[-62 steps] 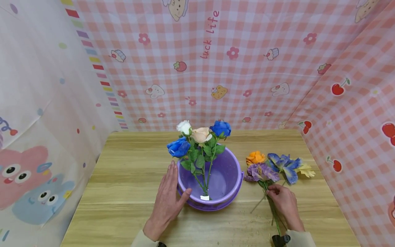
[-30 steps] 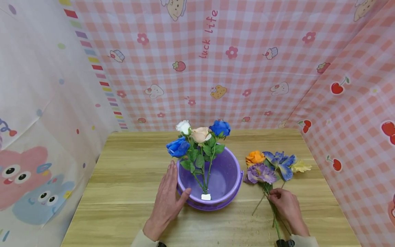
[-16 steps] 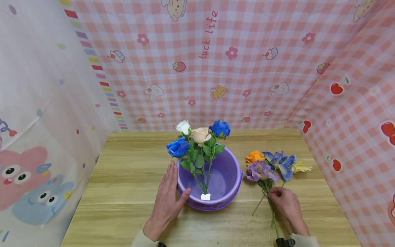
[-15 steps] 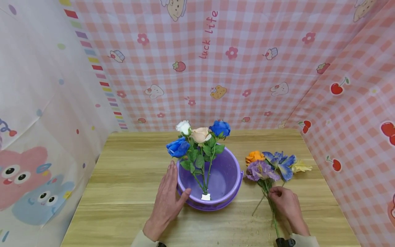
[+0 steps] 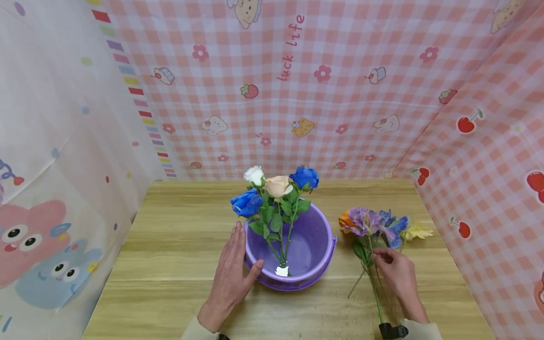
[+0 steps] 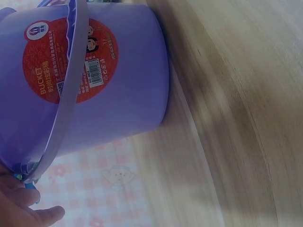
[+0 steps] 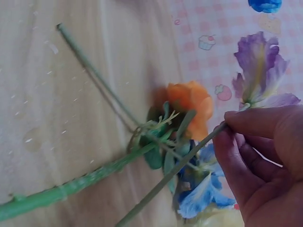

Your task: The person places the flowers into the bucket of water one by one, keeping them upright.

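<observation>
My right hand (image 5: 396,276) pinches the thin stem of a purple iris (image 7: 258,71) between thumb and fingertips, lifting it off the other flowers. Beneath it on the table lie an orange rose (image 7: 191,106), a blue iris (image 5: 393,229) and a pale yellow flower (image 5: 418,230). My left hand (image 5: 231,278) rests straight-fingered against the left side of a purple bucket (image 5: 312,245), thumb at the rim. Inside the bucket lean two blue roses (image 5: 246,203), a white rose (image 5: 254,175) and a cream rose (image 5: 278,186), their stems meeting at the near wall.
The wooden table (image 5: 170,264) has wet drops near the right hand. The bucket's handle (image 6: 71,85) hangs down along its outer side. A pink checked cloth (image 5: 272,118) hangs behind, with more cloth at both sides.
My right hand has risen slightly and moved up and right, raising the purple iris so its bloom now partly covers the orange rose and blue iris. The left hand stays still.
</observation>
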`<state>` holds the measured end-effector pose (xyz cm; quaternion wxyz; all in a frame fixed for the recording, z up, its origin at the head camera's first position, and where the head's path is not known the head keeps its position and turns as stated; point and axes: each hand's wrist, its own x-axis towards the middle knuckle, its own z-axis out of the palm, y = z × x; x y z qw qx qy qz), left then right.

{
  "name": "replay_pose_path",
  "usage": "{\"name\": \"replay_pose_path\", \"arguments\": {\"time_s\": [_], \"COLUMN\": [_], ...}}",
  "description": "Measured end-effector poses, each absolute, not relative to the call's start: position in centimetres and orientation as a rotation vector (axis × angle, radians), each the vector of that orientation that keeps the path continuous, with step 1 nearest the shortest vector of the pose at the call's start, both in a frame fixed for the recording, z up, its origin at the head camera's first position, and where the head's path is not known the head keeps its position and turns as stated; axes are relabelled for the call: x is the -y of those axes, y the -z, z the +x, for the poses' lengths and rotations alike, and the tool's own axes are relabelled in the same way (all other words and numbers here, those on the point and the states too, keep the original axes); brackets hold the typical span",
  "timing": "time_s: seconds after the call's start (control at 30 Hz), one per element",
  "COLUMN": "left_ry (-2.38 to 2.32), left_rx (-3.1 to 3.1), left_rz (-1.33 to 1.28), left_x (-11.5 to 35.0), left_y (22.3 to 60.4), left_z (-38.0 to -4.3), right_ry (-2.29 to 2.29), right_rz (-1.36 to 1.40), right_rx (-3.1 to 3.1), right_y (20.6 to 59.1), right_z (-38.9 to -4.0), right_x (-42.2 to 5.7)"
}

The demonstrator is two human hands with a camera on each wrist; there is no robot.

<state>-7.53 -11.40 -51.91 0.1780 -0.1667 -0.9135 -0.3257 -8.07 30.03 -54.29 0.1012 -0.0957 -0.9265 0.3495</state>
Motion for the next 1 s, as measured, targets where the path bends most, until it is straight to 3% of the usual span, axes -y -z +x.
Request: {"name": "replay_pose_path", "arguments": {"time_s": [1.0], "left_ry": [0.939], "left_rx": [2.607], "left_rz": [-0.457], "left_x": [11.4], "left_y": [51.8], "left_z": [-7.4], "right_ry": [-1.192], "right_rz": [-0.282], "right_rx": [2.494], "right_y": [48.4], "right_z": [-9.0], "right_x": [-27.0]}}
